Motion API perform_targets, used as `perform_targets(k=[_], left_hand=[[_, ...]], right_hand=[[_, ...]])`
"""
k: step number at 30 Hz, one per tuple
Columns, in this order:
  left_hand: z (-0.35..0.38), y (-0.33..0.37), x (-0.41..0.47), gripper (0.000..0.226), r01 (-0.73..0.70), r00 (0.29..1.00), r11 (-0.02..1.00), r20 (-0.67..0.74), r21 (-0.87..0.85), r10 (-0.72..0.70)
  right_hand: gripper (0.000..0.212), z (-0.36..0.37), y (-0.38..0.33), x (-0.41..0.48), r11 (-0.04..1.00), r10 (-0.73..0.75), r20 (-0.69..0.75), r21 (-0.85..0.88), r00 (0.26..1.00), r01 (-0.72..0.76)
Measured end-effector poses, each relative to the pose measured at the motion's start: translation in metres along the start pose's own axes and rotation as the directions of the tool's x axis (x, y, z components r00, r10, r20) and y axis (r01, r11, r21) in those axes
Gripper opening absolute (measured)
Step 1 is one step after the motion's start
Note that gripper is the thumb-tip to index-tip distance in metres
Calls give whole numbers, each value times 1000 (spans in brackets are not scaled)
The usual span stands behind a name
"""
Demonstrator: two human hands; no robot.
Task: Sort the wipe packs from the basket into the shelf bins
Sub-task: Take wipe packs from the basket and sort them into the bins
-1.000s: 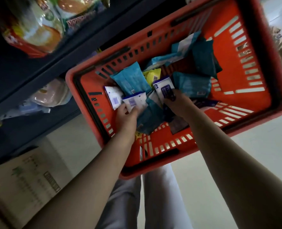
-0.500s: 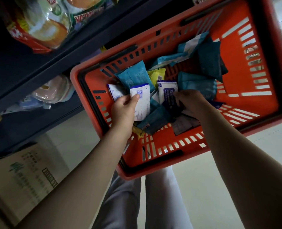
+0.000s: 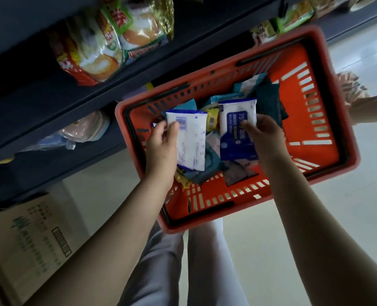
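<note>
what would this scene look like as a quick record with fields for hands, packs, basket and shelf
left hand: holds white pack, barcode side showing
right hand: holds blue pack printed "Alcohol"
basket: orange, below both hands
left in basket: teal packs, yellow pack
shelf: dark, snack bags on it
floor: cardboard box under the shelf

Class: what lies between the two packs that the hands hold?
In the head view, a yellow sachet lies between the white pack and the blue pack.
</note>
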State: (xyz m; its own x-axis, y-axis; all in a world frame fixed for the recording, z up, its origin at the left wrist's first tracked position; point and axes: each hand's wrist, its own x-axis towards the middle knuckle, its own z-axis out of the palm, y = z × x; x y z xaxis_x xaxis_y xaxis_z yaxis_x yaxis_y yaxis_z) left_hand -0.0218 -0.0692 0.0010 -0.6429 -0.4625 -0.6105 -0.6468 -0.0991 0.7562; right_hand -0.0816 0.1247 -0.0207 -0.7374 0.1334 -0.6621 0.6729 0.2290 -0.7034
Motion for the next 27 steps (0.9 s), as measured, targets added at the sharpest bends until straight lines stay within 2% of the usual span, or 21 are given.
perform_targets(k=[2, 3, 5, 6, 8, 11, 13, 15, 18, 22, 24, 27], left_hand=[[-9, 32, -23, 12, 3, 1000, 999, 4, -36, -3], [-14, 51, -36, 25, 19, 999, 997, 30, -71, -17], [-29, 94, -73, 48, 124, 988, 982, 113, -143, -108], [-39, 119, -97, 51, 172, 976, 968, 164, -182, -143], [-59, 168, -145, 42, 198, 953, 947, 276, -251, -126], [-94, 216, -210, 40, 213, 910, 909, 410, -359, -51], [-118, 230, -240, 24, 237, 886, 850, 463, -470, 8], [-142, 238, -256, 19, 252, 876, 802, 480, -541, 48], [-182, 247, -270, 43, 294, 881, 726, 472, -622, 48], [-244, 269, -287, 41, 275, 878, 629, 457, -727, 145], [-279, 278, -293, 49, 238, 884, 614, 430, -752, 183], [-334, 286, -297, 52, 152, 897, 645, 379, -749, 229]], right_hand=[[11, -16, -31, -37, 988, -28, 1, 152, 1000, 27], [8, -23, -48, -59, 978, -46, 4, 205, 999, 44], [8, -36, -84, -105, 966, -89, 20, 247, 996, 81], [9, -41, -103, -130, 962, -122, 28, 250, 992, 111], [11, -49, -139, -175, 957, -184, 33, 233, 982, 171], [12, -51, -185, -236, 946, -283, 37, 176, 958, 272], [12, -48, -206, -269, 920, -373, 56, 153, 926, 361], [10, -42, -225, -296, 892, -437, 69, 165, 897, 422], [11, -28, -252, -329, 854, -506, 119, 205, 854, 478], [9, 4, -285, -367, 842, -529, 205, 247, 824, 479], [12, 27, -298, -385, 845, -523, 217, 258, 824, 468], [15, 69, -312, -415, 835, -527, 241, 324, 815, 444]])
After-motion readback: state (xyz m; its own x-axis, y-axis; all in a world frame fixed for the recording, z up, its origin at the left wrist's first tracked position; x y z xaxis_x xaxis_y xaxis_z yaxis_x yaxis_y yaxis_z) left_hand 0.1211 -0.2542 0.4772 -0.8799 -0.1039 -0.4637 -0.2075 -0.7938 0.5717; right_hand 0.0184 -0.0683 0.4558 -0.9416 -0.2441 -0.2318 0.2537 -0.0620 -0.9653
